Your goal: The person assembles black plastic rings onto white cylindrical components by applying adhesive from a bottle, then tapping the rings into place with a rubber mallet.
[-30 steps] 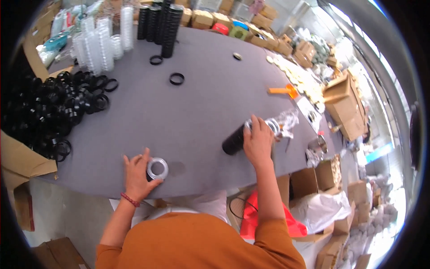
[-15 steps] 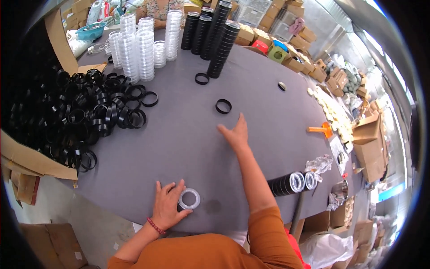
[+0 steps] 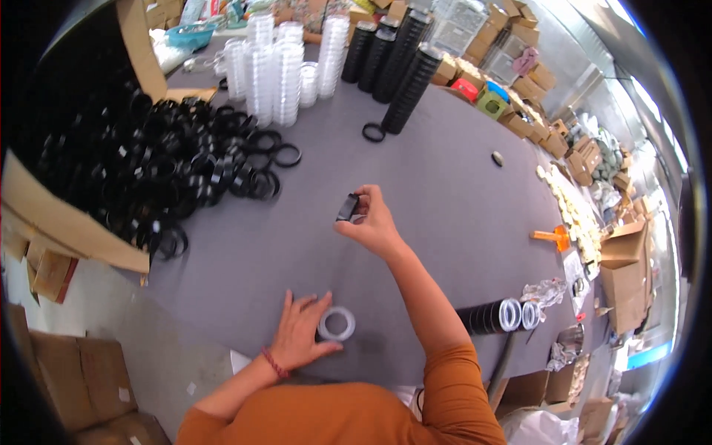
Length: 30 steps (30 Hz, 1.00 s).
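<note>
My right hand [image 3: 373, 222] is closed on a black ring [image 3: 346, 208], pinched between thumb and fingers and held on edge above the middle of the table. My left hand [image 3: 298, 337] rests on the tabletop near the front edge, its fingers spread. Between its thumb and forefinger lies a clear round ring-shaped piece [image 3: 351, 325], close against the hand. Farther off, another black ring [image 3: 374, 133] lies flat beside the foot of a tall black stack [image 3: 412, 89].
A heap of black rings [image 3: 215, 159] spills from a carton [image 3: 74, 215] at left. Clear stacked pieces [image 3: 285, 81] stand at the back. Black cylinders with clear ends [image 3: 486, 317] lie at right, near an orange tool [image 3: 552, 237]. Someone sits across the table [image 3: 452, 170].
My right hand has taken the nearer black ring off the table and drawn it back to the left. My left hand stays beside the clear piece. The whole view has shifted slightly.
</note>
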Each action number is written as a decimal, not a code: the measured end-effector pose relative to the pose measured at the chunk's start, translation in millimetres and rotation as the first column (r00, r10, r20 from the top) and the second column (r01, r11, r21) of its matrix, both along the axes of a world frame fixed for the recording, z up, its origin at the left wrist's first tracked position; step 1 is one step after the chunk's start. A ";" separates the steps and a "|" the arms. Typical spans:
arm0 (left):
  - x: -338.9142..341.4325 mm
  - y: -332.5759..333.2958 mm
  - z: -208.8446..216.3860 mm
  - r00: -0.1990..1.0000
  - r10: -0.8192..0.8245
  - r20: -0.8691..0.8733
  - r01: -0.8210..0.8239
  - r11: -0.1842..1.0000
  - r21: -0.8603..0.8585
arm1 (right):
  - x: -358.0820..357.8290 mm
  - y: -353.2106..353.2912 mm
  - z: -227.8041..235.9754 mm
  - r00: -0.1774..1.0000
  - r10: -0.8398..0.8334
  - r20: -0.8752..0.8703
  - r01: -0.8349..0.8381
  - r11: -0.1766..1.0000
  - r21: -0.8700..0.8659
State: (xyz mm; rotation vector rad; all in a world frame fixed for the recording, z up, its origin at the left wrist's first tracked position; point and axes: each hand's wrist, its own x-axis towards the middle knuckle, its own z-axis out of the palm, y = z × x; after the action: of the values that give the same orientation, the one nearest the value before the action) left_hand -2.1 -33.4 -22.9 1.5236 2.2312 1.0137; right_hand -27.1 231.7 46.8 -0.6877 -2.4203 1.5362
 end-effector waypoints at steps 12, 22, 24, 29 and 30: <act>-4.8 -0.1 9.6 0.953 -0.146 0.266 0.048 0.937 0.345 | 161.1 -101.2 -56.5 0.844 0.091 -0.528 -0.149 0.987 -0.068; -7.6 -2.2 0.0 0.974 -0.123 0.190 0.077 0.970 0.232 | 169.8 -105.8 -70.8 0.940 0.137 -0.313 -0.046 0.959 0.281; -9.1 -2.3 -3.3 0.975 -0.117 0.189 0.076 0.974 0.211 | 169.6 -106.1 -69.6 0.952 0.141 -0.272 -0.044 0.941 0.335; -10.6 -1.3 -6.9 0.981 -0.102 0.163 0.070 0.980 0.187 | 167.9 -105.5 -73.6 0.957 0.149 -0.248 -0.050 0.930 0.363; -11.1 -1.1 -7.1 0.981 -0.102 0.165 0.071 0.980 0.185 | 167.7 -105.3 -73.8 0.958 0.148 -0.247 -0.050 0.931 0.361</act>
State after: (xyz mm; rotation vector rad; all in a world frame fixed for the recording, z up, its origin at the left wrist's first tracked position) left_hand -13.2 -34.5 -30.0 1.5228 1.9841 1.2956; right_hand 140.6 126.4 -27.0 -0.2666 -2.4506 1.0939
